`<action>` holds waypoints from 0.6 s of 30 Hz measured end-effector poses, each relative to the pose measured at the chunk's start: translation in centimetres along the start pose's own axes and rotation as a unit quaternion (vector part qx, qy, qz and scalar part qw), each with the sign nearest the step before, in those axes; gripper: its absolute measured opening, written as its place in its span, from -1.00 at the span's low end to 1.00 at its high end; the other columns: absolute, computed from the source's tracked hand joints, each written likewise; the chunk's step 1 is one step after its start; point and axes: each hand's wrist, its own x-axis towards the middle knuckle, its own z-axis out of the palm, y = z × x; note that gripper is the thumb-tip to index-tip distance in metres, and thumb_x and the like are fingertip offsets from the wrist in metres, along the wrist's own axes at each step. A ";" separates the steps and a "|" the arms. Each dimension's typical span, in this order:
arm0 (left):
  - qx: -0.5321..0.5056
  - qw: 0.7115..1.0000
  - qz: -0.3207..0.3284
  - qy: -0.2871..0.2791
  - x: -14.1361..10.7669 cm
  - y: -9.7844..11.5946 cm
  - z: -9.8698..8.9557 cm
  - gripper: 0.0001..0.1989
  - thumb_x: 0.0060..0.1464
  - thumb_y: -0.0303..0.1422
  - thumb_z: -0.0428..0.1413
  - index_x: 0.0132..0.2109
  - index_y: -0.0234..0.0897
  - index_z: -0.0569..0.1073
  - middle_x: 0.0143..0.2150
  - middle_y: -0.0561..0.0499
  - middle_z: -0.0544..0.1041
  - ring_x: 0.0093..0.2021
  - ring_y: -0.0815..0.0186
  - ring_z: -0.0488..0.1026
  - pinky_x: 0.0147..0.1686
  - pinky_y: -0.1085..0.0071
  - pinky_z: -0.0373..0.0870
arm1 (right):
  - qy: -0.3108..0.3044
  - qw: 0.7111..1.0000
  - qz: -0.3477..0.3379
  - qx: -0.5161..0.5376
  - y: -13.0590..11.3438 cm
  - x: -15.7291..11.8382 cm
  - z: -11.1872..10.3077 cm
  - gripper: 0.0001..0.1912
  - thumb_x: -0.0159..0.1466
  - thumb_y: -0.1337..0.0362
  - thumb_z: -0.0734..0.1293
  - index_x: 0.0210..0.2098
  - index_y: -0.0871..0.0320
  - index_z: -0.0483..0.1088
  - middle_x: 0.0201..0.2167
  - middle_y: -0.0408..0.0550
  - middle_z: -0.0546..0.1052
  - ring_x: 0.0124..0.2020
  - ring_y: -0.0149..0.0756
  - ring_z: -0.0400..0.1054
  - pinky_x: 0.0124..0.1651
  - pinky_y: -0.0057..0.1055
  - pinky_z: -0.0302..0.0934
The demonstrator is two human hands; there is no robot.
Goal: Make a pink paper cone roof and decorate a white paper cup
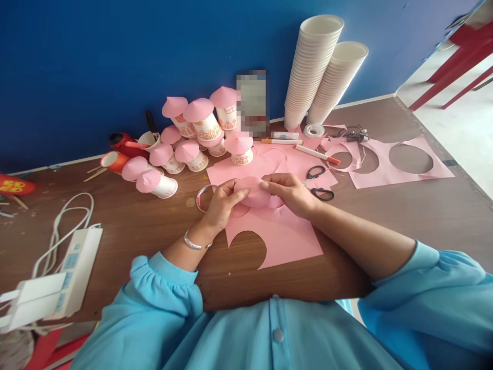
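Observation:
Between my two hands is a pink paper circle (252, 194), held a little above the sheets on the table. My left hand (225, 203) pinches its left edge, thumb on top. On the other side my right hand (288, 191) grips the upper right edge between thumb and fingers. Under them lies a pink paper sheet (288, 239) with a round piece cut from its lower left. Scissors (322, 193) with black handles rest just right of my right hand, their blades partly hidden. A roll of tape (203, 199) sits left of my left hand.
Paper cups with pink cone tops (198, 115) stand at the back left. Two tall stacks of white cups (314, 61) lean by the blue wall. Orange-capped markers (318, 154), a glue stick (285, 135) and cut paper (408, 172) lie right. A power strip (79, 272) is front left.

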 end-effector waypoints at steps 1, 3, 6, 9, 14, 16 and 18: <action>-0.006 1.000 0.003 0.008 0.0 0.0 0.1 -0.71 -0.10 -0.22 0.42 -0.39 -0.29 0.52 -0.43 0.10 0.46 -0.36 0.39 0.33 -0.28 0.46 0.34 | -0.012 1.000 0.006 0.001 -0.1 0.0 0.0 -0.52 0.13 -0.11 0.52 -0.40 0.23 0.48 -0.50 -0.19 0.35 -0.46 -0.44 0.15 -0.41 -0.42 -0.02; -0.018 1.000 0.003 0.020 0.0 0.1 0.2 -0.71 -0.12 -0.22 0.42 -0.39 -0.28 0.52 -0.41 0.10 0.47 -0.36 0.39 0.33 -0.30 0.47 0.33 | -0.031 0.999 0.029 0.004 -0.1 -0.1 0.0 -0.52 0.09 -0.09 0.55 -0.33 0.23 0.50 -0.47 -0.17 0.40 -0.45 -0.42 0.20 -0.41 -0.43 0.02; -0.032 0.999 -0.002 0.021 0.0 0.1 0.2 -0.71 -0.13 -0.22 0.43 -0.35 -0.26 0.54 -0.38 0.09 0.49 -0.32 0.37 0.36 -0.28 0.46 0.36 | -0.026 0.999 0.047 -0.005 0.0 0.0 0.1 -0.51 0.08 -0.10 0.55 -0.34 0.22 0.50 -0.50 -0.19 0.38 -0.49 -0.45 0.16 -0.44 -0.44 0.00; -0.040 0.999 -0.010 0.015 0.0 0.2 0.2 -0.69 -0.15 -0.22 0.45 -0.37 -0.27 0.52 -0.40 0.10 0.47 -0.35 0.39 0.33 -0.29 0.46 0.34 | -0.001 0.999 0.034 -0.023 0.2 0.1 0.0 -0.49 0.11 -0.15 0.51 -0.40 0.22 0.48 -0.52 -0.19 0.35 -0.48 -0.44 0.14 -0.43 -0.43 -0.02; -0.036 0.999 -0.002 0.012 0.0 0.2 0.2 -0.63 -0.20 -0.21 0.48 -0.40 -0.28 0.47 -0.40 0.12 0.44 -0.36 0.41 0.31 -0.29 0.45 0.31 | 0.024 0.999 0.038 -0.017 0.5 0.2 0.0 -0.44 0.09 -0.19 0.51 -0.52 0.19 0.37 -0.57 -0.23 0.25 -0.52 -0.47 0.05 -0.46 -0.43 -0.12; -0.032 0.999 -0.003 0.010 0.0 0.2 0.2 -0.62 -0.20 -0.22 0.48 -0.39 -0.28 0.46 -0.39 0.12 0.45 -0.34 0.40 0.32 -0.27 0.45 0.31 | 0.034 0.998 0.047 -0.006 0.6 0.3 0.0 -0.44 0.05 -0.19 0.54 -0.50 0.19 0.39 -0.57 -0.23 0.25 -0.53 -0.48 0.05 -0.46 -0.44 -0.12; -0.036 0.999 -0.008 0.004 0.0 0.1 0.2 -0.62 -0.21 -0.23 0.48 -0.38 -0.27 0.46 -0.37 0.12 0.46 -0.33 0.40 0.34 -0.24 0.44 0.33 | 0.042 0.998 0.048 0.000 0.6 0.3 0.1 -0.45 0.02 -0.17 0.56 -0.49 0.20 0.41 -0.58 -0.23 0.27 -0.53 -0.48 0.05 -0.47 -0.45 -0.12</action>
